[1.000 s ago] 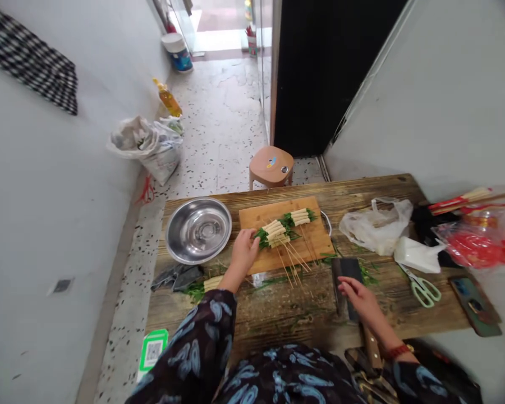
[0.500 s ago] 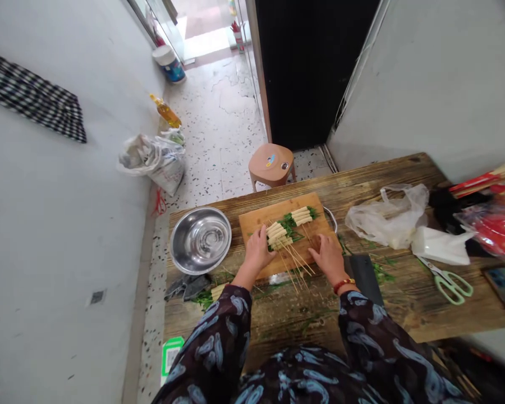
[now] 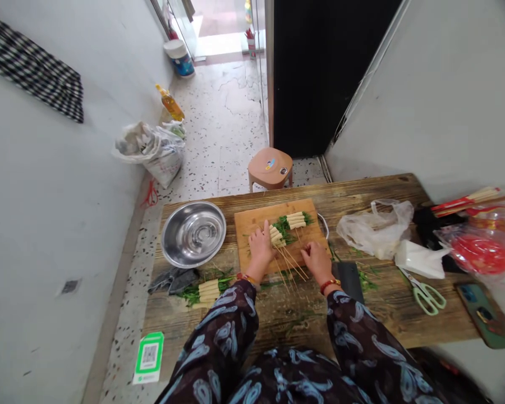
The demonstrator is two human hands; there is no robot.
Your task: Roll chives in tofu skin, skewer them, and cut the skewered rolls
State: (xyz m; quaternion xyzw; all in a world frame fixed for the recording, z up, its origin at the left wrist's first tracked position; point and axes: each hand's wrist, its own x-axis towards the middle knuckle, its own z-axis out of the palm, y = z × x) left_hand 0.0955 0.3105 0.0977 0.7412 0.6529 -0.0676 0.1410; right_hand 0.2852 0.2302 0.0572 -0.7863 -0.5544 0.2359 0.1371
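Note:
On the wooden cutting board [image 3: 248,216], pale rolls filled with green herbs [image 3: 276,235] are threaded on thin wooden skewers [image 3: 292,259] that point toward me. My left hand [image 3: 261,248] is closed round the left end of this bunch, thumb at the near side. A second set of rolls [image 3: 295,220] lies farther up the board, with a skewer running down from it. At that skewer's lower end, my right hand [image 3: 317,262] has its fingers pinched together; the fingertips are partly hidden. More rolls [image 3: 209,292] rest on the table beside my left forearm.
A steel bowl [image 3: 193,234] and a dark cloth [image 3: 174,279] are left of the board. To the right are a dark knife blade [image 3: 348,280], a plastic bag [image 3: 376,230], a white container [image 3: 418,259], scissors [image 3: 427,294] and a phone [image 3: 483,317]. A stool [image 3: 270,167] stands beyond the table.
The camera view has shifted, showing more of the rolls by my left forearm. My right fingers have drawn together from a more spread pose. My left hand stays at the bunch.

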